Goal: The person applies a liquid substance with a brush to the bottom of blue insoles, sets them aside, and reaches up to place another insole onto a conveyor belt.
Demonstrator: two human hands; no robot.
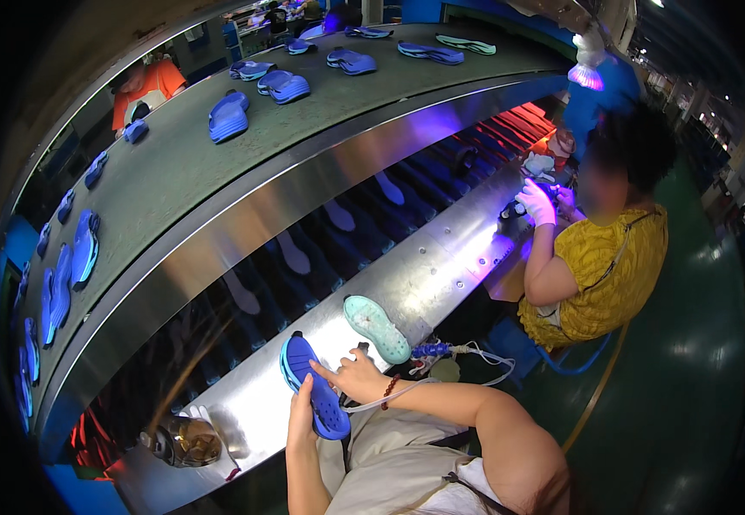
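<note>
My left hand (pixel 302 412) grips the side of a blue shoe sole (pixel 315 386) with a light-blue edge, tilted above the metal ledge. The thumb lies along its rim. My right hand (pixel 361 378) is over the sole's right side, its index finger stretched onto the inner face. A small black tool (pixel 363 347) pokes out past its curled fingers, mostly hidden by the hand. A clear hose (pixel 404 391) runs from under that hand across the wrist. Just beyond, a mint-green sole (pixel 377 328) rests on the ledge, with pale specks on it.
A metal ledge (pixel 411 277) runs before me, beside a lower rack with dark slots and red-lit ends. Above it curves a green conveyor belt (pixel 172 187) carrying several blue soles. A jar (pixel 192 443) stands lower left. A gloved co-worker (pixel 604 270) sits at right; another person (pixel 147 87) is behind the belt.
</note>
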